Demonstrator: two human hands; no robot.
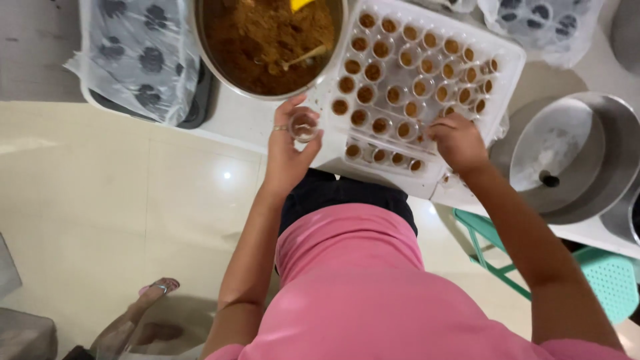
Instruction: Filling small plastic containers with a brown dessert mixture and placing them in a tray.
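Observation:
My left hand (288, 148) holds a small clear empty cup (304, 127) at the near edge of a big metal bowl (200, 37) of brown crumbly mix. A spoon (305, 57) lies in the mix. My right hand (457, 141) rests on the near right part of a white tray (508, 73), fingers down among several small cups filled with brown mix (393, 93). Whether it grips one is hidden by the fingers.
A dark baking pan under clear plastic (143, 57) sits at the left of the table. More plastic-wrapped moulds (540, 23) lie at the far right. A round metal lid with a knob (557, 157) lies right. A green stool (600, 273) stands below. Someone's sandalled foot (157, 290) is on the floor.

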